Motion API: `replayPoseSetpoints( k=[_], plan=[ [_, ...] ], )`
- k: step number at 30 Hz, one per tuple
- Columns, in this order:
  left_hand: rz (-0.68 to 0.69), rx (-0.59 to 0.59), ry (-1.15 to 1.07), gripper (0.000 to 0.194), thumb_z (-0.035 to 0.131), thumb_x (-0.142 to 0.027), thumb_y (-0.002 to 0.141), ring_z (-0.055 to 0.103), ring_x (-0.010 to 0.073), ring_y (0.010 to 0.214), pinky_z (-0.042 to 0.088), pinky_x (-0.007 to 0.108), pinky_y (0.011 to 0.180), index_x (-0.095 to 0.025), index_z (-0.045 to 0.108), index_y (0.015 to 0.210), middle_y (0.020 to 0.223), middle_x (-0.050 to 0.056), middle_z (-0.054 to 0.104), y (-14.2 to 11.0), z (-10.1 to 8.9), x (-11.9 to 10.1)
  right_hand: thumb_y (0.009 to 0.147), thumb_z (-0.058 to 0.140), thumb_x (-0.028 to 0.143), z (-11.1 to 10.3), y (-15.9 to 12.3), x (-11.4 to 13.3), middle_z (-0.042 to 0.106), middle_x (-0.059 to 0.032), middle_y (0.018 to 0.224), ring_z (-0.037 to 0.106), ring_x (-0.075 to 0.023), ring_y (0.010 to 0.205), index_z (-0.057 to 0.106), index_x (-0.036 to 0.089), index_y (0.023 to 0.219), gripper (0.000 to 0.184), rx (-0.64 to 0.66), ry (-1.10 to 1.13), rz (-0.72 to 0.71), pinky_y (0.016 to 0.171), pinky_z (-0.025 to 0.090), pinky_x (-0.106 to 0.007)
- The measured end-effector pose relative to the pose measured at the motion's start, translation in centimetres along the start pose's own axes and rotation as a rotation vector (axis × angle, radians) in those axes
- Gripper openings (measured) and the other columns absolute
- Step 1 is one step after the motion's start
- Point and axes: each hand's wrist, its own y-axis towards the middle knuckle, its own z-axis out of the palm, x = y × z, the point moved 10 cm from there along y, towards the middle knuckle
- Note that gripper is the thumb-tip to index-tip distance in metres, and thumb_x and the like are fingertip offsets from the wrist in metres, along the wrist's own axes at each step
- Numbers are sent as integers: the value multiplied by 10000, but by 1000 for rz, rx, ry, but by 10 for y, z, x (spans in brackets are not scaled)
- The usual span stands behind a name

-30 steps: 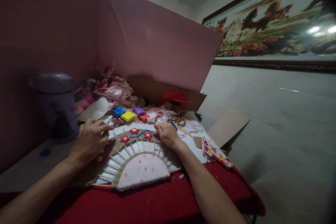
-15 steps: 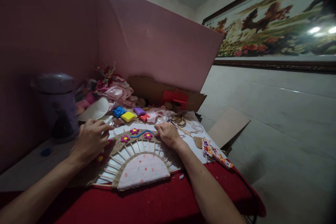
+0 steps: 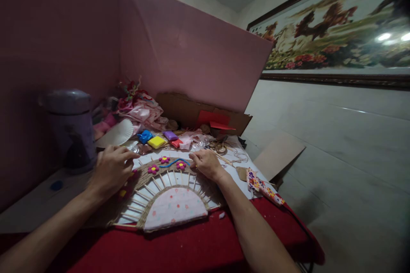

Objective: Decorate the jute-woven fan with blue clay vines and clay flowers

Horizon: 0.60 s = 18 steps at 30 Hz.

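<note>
A fan-shaped craft frame of thin sticks and twine (image 3: 144, 178) lies in front of me, with a dotted white cloth half-circle (image 3: 174, 208) at its base. Pink clay flowers with yellow centres (image 3: 153, 169) sit on its outer twine band. Between them runs a wavy blue clay strip (image 3: 169, 164). My right hand (image 3: 206, 163) is closed in a pinch at the strip's right end; its fingertips partly hide that end. Over the band's left side rests my left hand (image 3: 115, 168), index finger stretched out and the others loosely bent, with nothing visible in it. It covers part of more flowers.
Blue (image 3: 145, 136), yellow (image 3: 156, 142) and purple clay packs (image 3: 170, 135) lie behind the fan, near a white paper plate (image 3: 118, 133) and heaped pink cloth. A purple bin (image 3: 72, 132) stands left. A flower-patterned glue gun (image 3: 264, 187) lies right, its cord over the red tablecloth (image 3: 192, 247).
My right hand has shifted very slightly, and the right end of the blue clay strip now bends down a little more toward the band. My left hand stays in place.
</note>
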Motion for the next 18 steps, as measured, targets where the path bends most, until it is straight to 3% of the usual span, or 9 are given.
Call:
replayPoseSetpoints(
  k=[7,14,18],
  plan=[
    [6,0,-12,293,446,-199,774,501,324,932,372,456,752,-227,728,849,919,98,692,0,-3,-3,940,416,304,-11,-1,-5,727,-16,730,625,-132,758,698,210,680,396,-75,30,36,677,361,-210],
    [-5,5,-13,286,444,-214,771,501,327,945,376,461,744,-242,715,860,933,97,693,0,-2,-1,928,435,343,-2,-2,1,687,-32,713,583,-145,684,711,213,692,386,2,-79,16,637,338,-241],
    [-5,-13,-18,287,443,-233,783,515,323,937,381,450,735,-249,704,903,931,98,696,0,-2,0,937,428,328,-4,-2,3,670,-37,758,571,-149,730,715,213,778,348,-51,-50,-5,677,355,-244]
  ],
)
